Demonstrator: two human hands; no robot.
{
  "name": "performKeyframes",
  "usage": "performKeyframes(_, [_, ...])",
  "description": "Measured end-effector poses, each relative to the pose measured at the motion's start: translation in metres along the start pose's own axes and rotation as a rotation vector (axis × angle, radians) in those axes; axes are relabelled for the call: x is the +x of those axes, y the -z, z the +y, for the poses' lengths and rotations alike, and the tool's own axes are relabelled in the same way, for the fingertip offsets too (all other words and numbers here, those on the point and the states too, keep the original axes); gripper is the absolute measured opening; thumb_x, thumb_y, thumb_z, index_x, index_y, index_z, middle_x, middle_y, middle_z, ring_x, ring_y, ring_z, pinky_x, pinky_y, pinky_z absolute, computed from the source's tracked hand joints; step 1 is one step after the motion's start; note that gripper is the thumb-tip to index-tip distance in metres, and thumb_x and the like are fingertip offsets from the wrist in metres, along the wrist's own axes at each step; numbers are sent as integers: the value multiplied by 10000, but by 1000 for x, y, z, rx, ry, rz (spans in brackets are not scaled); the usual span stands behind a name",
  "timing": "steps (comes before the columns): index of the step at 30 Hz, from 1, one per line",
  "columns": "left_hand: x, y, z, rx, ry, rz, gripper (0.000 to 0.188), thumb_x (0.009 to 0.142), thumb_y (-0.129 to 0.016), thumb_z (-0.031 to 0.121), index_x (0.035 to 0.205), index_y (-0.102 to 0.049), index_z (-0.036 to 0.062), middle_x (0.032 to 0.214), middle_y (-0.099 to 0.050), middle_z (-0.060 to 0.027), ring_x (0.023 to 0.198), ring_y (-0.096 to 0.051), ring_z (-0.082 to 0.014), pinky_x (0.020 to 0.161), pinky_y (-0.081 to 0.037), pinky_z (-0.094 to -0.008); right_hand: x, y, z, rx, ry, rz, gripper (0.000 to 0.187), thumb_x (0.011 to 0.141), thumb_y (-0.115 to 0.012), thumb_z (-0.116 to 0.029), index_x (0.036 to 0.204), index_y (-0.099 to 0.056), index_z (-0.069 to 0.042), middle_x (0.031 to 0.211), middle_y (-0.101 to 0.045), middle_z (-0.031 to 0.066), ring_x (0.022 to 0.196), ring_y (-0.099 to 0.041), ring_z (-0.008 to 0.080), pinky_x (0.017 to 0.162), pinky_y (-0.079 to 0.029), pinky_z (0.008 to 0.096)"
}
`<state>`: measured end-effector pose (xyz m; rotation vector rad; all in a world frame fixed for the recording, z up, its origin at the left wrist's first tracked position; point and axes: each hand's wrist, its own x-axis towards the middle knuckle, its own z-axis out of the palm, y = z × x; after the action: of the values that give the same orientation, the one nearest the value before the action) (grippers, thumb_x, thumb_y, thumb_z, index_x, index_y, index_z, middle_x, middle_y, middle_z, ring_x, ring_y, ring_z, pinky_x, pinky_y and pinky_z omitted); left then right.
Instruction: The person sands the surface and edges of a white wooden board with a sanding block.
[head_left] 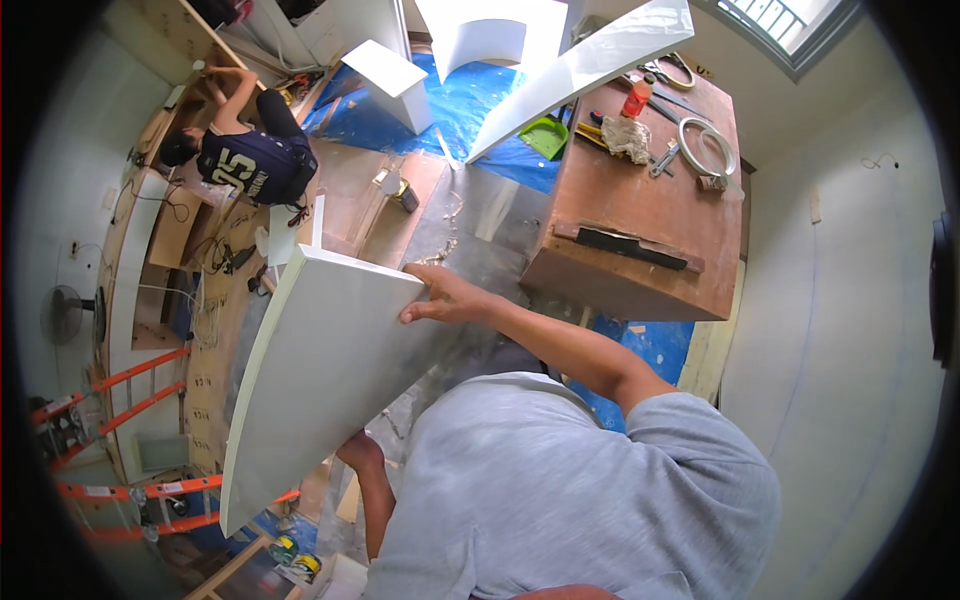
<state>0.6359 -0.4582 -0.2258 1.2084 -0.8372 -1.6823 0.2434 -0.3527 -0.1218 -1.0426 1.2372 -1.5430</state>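
Observation:
A large white panel [320, 370] with one curved edge is held tilted in front of my body. My right hand [445, 297] is closed on its upper right corner, thumb on the near face and fingers over the edge. Lower down, my left hand [362, 452] grips the panel's near edge, its fingers hidden behind the board. Beyond the panel, a wooden board on the floor bears a small dark container [402, 193].
A co-worker [255, 160] crouches at far left by wooden framing. White boards [590, 75] stand on blue sheeting ahead. To the right is a brown workbench [640, 200] with tools, a red bottle [637, 97] and a coiled white hose [706, 148]. Orange ladders [140, 385] lie left, near a fan [65, 315].

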Motion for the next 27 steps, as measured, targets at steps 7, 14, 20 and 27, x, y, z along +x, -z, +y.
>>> performKeyframes(7, [45, 52, -10, -45, -140, -66, 474, 1086, -427, 376, 1401, -521, 35, 1480, -531, -72, 1351, -484, -230, 1138, -360, -406, -28, -64, -6, 6, 41, 142, 482, 850, -869, -229, 1162, -569, -15, 1039, -702, 118, 1060, -648, 151, 870, -535, 346])
performKeyframes(14, [61, 39, 46, 95, -13, -344, 488, 1089, -419, 368, 1435, -497, 33, 1496, -516, -81, 1364, -474, -238, 1162, -345, -404, -93, -101, -67, -397, 25, 434, 462, 785, -903, -252, 1026, -591, -12, 999, -661, 159, 942, -652, 270, 799, -496, 391])
performKeyframes(20, [51, -34, 57, 154, 61, -602, 494, 1090, -419, 360, 1458, -481, 37, 1506, -506, -86, 1372, -468, -239, 1174, -338, -403, -165, -100, -99, -389, 119, 763, 442, 759, -903, -249, 966, -585, -22, 917, -653, 196, 887, -633, 357, 763, -473, 432])
performKeyframes(27, [-15, -118, 15, 150, 211, -811, 519, 1090, -405, 372, 1495, -454, 50, 1533, -481, -92, 1392, -452, -247, 1195, -318, -408, -281, -60, -114, -402, 163, 980, 366, 742, -893, -178, 958, -628, -45, 897, -662, 125, 885, -634, 306, 802, -478, 398])
